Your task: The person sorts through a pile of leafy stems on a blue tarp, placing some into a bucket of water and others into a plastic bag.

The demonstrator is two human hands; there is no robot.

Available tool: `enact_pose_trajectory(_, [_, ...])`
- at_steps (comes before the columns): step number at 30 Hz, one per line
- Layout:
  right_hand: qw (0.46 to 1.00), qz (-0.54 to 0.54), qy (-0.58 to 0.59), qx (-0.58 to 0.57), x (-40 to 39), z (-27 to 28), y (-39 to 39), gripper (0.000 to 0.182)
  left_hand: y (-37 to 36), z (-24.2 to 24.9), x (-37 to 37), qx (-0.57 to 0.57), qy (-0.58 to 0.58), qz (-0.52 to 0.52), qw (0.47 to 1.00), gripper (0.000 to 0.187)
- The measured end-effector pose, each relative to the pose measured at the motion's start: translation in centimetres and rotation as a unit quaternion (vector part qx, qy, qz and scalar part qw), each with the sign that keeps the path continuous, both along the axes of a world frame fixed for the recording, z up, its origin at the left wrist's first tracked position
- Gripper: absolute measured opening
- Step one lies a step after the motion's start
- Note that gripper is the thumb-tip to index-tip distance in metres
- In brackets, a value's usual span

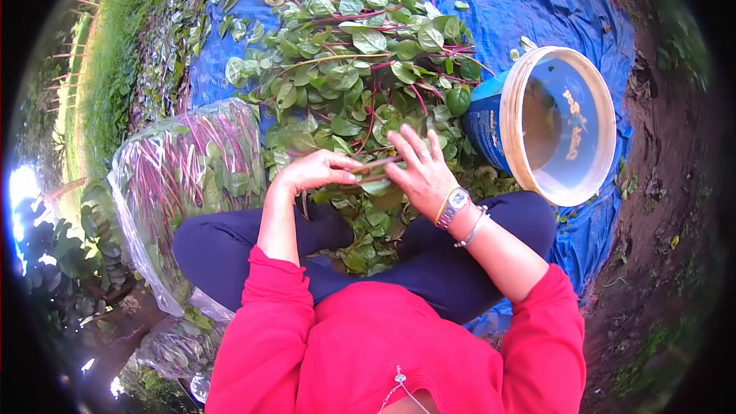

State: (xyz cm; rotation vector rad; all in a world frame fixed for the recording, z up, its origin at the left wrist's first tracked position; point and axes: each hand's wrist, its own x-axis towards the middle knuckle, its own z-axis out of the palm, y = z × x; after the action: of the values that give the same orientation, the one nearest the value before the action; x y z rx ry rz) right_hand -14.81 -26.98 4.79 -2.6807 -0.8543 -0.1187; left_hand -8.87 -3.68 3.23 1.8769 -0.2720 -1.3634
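Blue tarpaulin (552,0) covers the ground here, with bare soil along its right edge and grass off to the left. On it lies a broad heap of leafy red-stemmed greens (360,61), loose and unsorted, spreading from the far side right down into the seated person's lap. To the left stands a clear plastic bag (184,184) already packed with stems of the same kind, laid lengthwise and leaning against the person's knee. To the right a blue bucket (552,123) with a pale rim lies on its side, mouth towards us, and looks empty from here.

Cross-legged in dark trousers and red sleeves, the person works just above the lap. The left hand (314,171) is curled shut around one end of a small bunch of stems (372,172), fingers wrapped over it. The right hand (418,172), with a watch and bangles at the wrist, lies half open across the other end, palm against the bunch and fingers raised and spread, so it steadies more than it grips.

By my reading, the step in hand is gathering and evening up cut stems into a bundle. The next move would call for closing the right hand properly on the bunch, keeping the ends level, before it goes anywhere.
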Motion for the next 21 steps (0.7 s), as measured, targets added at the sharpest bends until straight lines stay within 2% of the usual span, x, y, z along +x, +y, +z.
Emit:
enact_pose_trajectory(1, [1.000,0.004,0.001,-0.004,-0.4,0.3,0.0,0.019,0.0,-0.5,0.1,-0.004,0.001,0.004,1.000,0.038])
enact_pose_trajectory(2, [0.987,0.019,0.151,-0.059,-1.1,0.6,-0.2,0.021,-0.1,-1.6,0.1,-0.080,0.053,0.018,0.995,0.037])
enact_pose_trajectory(3, [0.949,0.031,0.293,-0.109,-1.7,0.8,-0.4,0.022,-0.3,-2.6,0.4,-0.152,0.100,0.030,0.983,0.036])
enact_pose_trajectory(4, [0.979,0.041,0.181,-0.085,-2.5,-0.3,-0.8,0.023,-0.9,-4.0,0.6,-0.126,0.117,0.119,0.978,0.031])
enact_pose_trajectory(6, [0.976,0.060,0.194,-0.080,-3.0,-1.6,-0.4,0.023,-2.3,-9.5,1.2,-0.034,-0.054,0.236,0.970,0.029])
enact_pose_trajectory(7, [0.974,0.074,0.205,-0.068,-3.0,-2.0,0.0,0.023,-3.2,-11.8,1.4,0.080,-0.123,0.255,0.956,0.031])
enact_pose_trajectory(8, [0.976,0.091,0.191,-0.060,-3.0,-2.6,0.4,0.023,-4.0,-13.6,1.4,0.142,-0.182,0.249,0.941,0.035])
enact_pose_trajectory(9, [0.975,0.093,0.193,-0.062,-3.1,-3.1,0.7,0.023,-4.7,-14.5,1.2,0.142,-0.179,0.251,0.941,0.035])
enact_pose_trajectory(11, [0.980,0.076,0.179,-0.036,-2.7,-4.0,1.1,0.022,-5.7,-15.8,1.1,0.218,-0.167,0.278,0.921,0.041])
enact_pose_trajectory(13, [0.979,0.064,0.190,-0.041,-2.3,-3.9,0.6,0.020,-5.8,-15.1,0.9,0.225,-0.186,0.291,0.911,0.041])
enact_pose_trajectory(15, [0.981,0.044,0.180,-0.062,-1.9,-4.6,0.0,0.017,-5.1,-13.7,1.3,0.066,-0.068,0.376,0.922,0.037])
enact_pose_trajectory(16, [0.971,0.025,0.222,-0.084,-1.5,-4.0,0.1,0.016,-4.5,-13.0,1.3,0.020,-0.057,0.379,0.923,0.031])
enact_pose_trajectory(17, [0.971,0.023,0.224,-0.081,-1.4,-4.1,0.1,0.016,-3.4,-13.0,1.0,-0.024,-0.079,0.365,0.928,0.025])
enact_pose_trajectory(19, [0.993,0.033,0.116,-0.016,-1.2,-4.4,0.0,0.016,-2.2,-9.7,0.3,0.011,-0.125,0.271,0.954,0.031])
enact_pose_trajectory(20, [0.993,0.034,0.115,-0.014,-1.0,-4.4,0.0,0.016,-1.7,-7.5,-0.1,0.013,-0.127,0.272,0.954,0.031])
enact_pose_trajectory(21, [0.995,0.035,0.095,-0.004,-0.8,-4.3,0.1,0.016,-1.4,-5.3,-0.5,-0.023,-0.074,0.200,0.977,0.032])
